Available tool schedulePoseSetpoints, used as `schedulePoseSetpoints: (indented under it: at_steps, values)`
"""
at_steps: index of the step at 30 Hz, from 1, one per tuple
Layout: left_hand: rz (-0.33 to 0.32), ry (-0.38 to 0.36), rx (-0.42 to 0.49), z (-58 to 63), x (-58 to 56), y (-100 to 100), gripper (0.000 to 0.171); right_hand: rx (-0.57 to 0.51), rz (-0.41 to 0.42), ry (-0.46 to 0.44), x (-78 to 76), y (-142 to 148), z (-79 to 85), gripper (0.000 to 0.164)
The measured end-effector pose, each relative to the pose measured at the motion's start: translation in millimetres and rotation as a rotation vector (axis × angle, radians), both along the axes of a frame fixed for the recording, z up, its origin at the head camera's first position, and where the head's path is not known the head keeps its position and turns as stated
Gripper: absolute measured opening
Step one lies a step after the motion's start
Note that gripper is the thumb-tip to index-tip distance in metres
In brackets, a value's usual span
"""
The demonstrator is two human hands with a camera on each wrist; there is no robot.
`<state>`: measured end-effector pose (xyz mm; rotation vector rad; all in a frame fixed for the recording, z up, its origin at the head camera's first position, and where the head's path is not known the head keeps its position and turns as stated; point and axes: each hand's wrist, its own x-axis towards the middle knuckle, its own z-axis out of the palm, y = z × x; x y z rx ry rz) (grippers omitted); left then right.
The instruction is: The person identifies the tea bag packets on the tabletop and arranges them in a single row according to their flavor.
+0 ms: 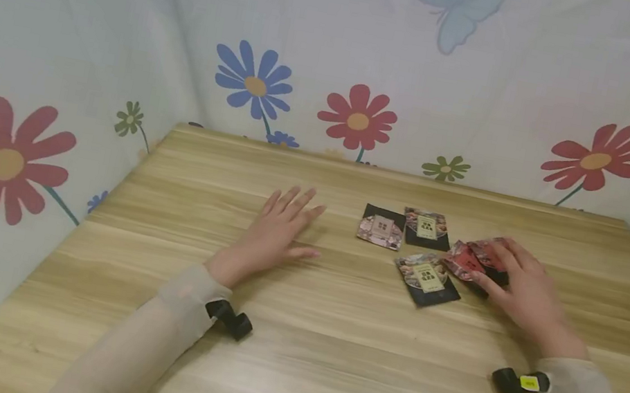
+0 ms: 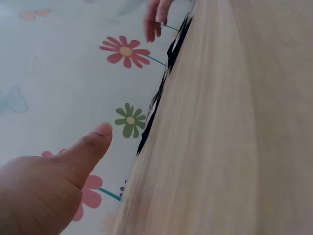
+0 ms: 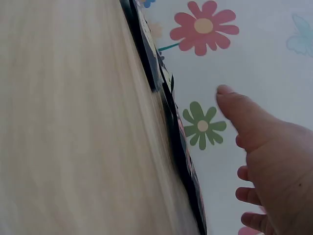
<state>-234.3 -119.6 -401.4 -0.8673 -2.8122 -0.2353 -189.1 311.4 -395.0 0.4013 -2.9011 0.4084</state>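
Several small flat packets lie on the wooden table, black with printed pictures. A pink-labelled packet [image 1: 382, 228] and a cream-labelled packet [image 1: 426, 228] are side by side at the back. Nearer me a second cream-labelled packet [image 1: 428, 281] lies at an angle. To its right, red-printed packets [image 1: 464, 261] overlap, partly hidden by my right hand [image 1: 532, 291]. In the right wrist view, that hand's thumb [image 3: 244, 108] and fingers stand apart from the dark packet edges [image 3: 183, 156]. My left hand [image 1: 276, 235], fingers spread, is left of the packets, holding nothing.
The wood-grain table [image 1: 323, 366] runs back to a white curtain [image 1: 321, 15] printed with flowers and a butterfly. Another stretch of curtain [image 1: 54, 24] borders the table's left side. A dark wrist camera [image 1: 230, 320] is on the left sleeve and another [image 1: 519, 381] on the right.
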Motion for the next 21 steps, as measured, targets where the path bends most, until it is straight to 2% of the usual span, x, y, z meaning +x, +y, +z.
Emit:
schedulePoseSetpoints:
  at_steps: [5, 11, 15, 21]
  values:
    - [-0.013, 0.04, 0.009, 3.5, -3.0, 13.4, 0.077, -0.068, 0.034, 0.051, 1.2, -16.4, 6.6, 0.062]
    - [-0.025, 0.049, 0.012, 4.4, -5.6, 33.0, 0.075, -0.163, 0.129, 0.089, 5.8, -38.3, 8.0, 0.052]
    - [-0.035, 0.052, 0.012, 2.3, -8.6, 43.8, 0.074, -0.203, 0.159, 0.073, 8.1, -47.4, 4.4, 0.05]
    - [-0.058, 0.023, 0.037, -3.0, -14.4, 60.5, 0.072, -0.189, 0.188, 0.041, 10.0, -52.1, -7.0, 0.047]
